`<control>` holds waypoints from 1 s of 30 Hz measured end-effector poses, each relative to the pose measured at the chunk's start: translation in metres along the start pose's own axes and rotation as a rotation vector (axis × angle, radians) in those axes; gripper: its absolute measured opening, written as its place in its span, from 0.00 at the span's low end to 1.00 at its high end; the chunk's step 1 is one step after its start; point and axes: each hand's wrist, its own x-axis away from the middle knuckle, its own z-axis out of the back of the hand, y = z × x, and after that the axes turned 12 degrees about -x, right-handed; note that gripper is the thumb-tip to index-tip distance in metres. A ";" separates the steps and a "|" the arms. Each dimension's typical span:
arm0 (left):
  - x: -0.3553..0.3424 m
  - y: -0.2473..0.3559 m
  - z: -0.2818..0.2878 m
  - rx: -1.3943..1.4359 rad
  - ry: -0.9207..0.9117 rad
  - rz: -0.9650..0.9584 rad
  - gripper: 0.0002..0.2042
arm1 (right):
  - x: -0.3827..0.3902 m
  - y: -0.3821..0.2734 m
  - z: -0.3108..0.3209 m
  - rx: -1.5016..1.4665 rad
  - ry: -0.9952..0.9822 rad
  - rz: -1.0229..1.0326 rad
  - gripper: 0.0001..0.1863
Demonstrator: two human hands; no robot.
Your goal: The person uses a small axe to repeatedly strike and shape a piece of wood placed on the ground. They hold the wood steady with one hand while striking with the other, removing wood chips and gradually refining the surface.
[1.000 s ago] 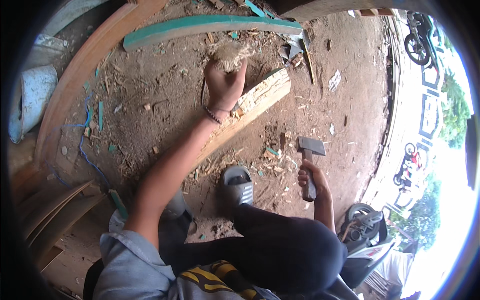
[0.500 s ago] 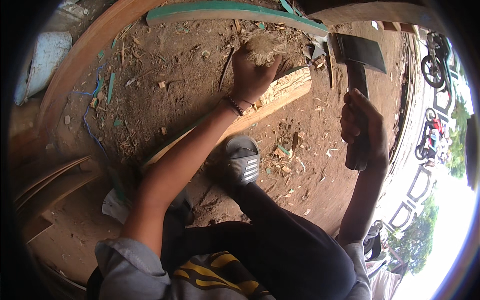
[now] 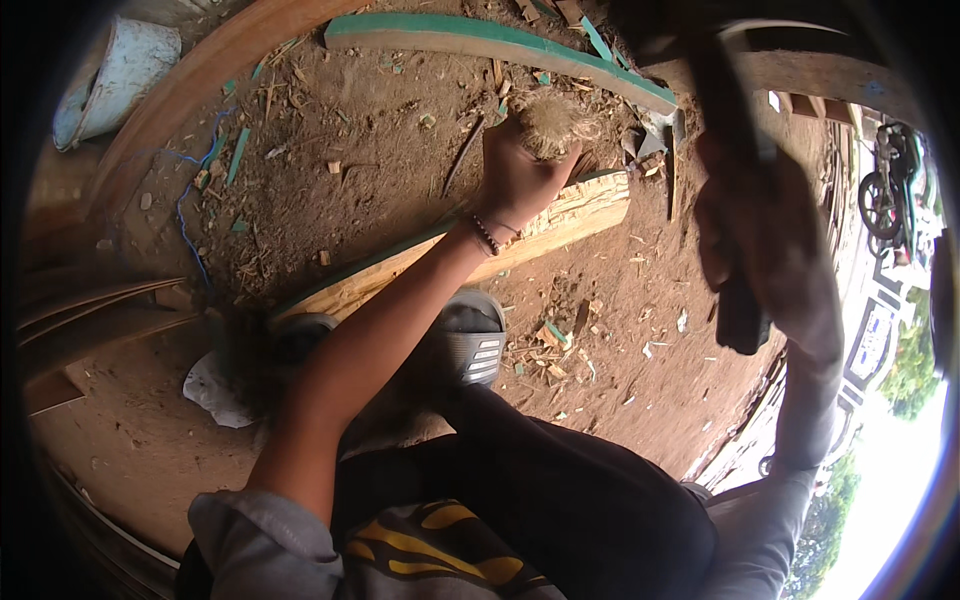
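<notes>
My left hand (image 3: 520, 182) is closed around an upright chisel (image 3: 556, 125) whose wooden top is frayed into pale fibres. Its blade is hidden beneath my fist, over the rough-cut upper side of a timber beam (image 3: 590, 210). On the right, my right hand (image 3: 770, 225) grips the dark handle of a hatchet (image 3: 743, 325), raised and blurred by motion. The hatchet's dark head is hard to make out near the top edge. My sandalled foot (image 3: 472, 340) rests against the near side of the beam.
A green-painted beam (image 3: 500, 35) lies across the far side. Wood chips (image 3: 555, 340) litter the dirt floor. Bent brown boards (image 3: 100, 320) and a pale blue bucket (image 3: 120, 80) are at left. A motorcycle (image 3: 885, 190) stands at far right.
My right hand has lifted the hatchet up and to the right, its head now near the top edge. My left hand keeps its hold on the chisel. The view has shifted slightly.
</notes>
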 end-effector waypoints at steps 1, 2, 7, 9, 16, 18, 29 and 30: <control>0.000 0.000 -0.001 0.010 0.038 -0.033 0.10 | -0.004 0.006 -0.003 0.045 -0.169 -0.153 0.20; -0.001 0.000 -0.001 0.016 0.066 -0.055 0.10 | -0.009 0.013 -0.001 0.032 -0.166 -0.132 0.20; 0.000 -0.004 -0.002 -0.004 0.003 0.059 0.11 | -0.002 0.030 0.024 -0.457 -0.178 0.107 0.16; -0.001 -0.006 -0.003 0.006 0.043 0.025 0.10 | 0.000 0.022 0.036 -0.537 0.058 0.165 0.17; -0.007 -0.009 -0.006 -0.017 0.047 0.078 0.08 | -0.032 -0.010 0.009 -0.368 0.180 0.572 0.22; -0.006 -0.009 -0.007 -0.001 0.102 0.022 0.07 | -0.033 0.005 -0.011 -0.168 -0.183 -0.087 0.18; -0.001 -0.013 -0.009 -0.041 0.071 0.095 0.08 | -0.012 0.003 0.042 -0.376 -0.037 0.389 0.14; -0.003 -0.013 -0.008 -0.044 0.051 0.116 0.10 | -0.016 -0.005 0.038 -0.358 -0.058 0.477 0.13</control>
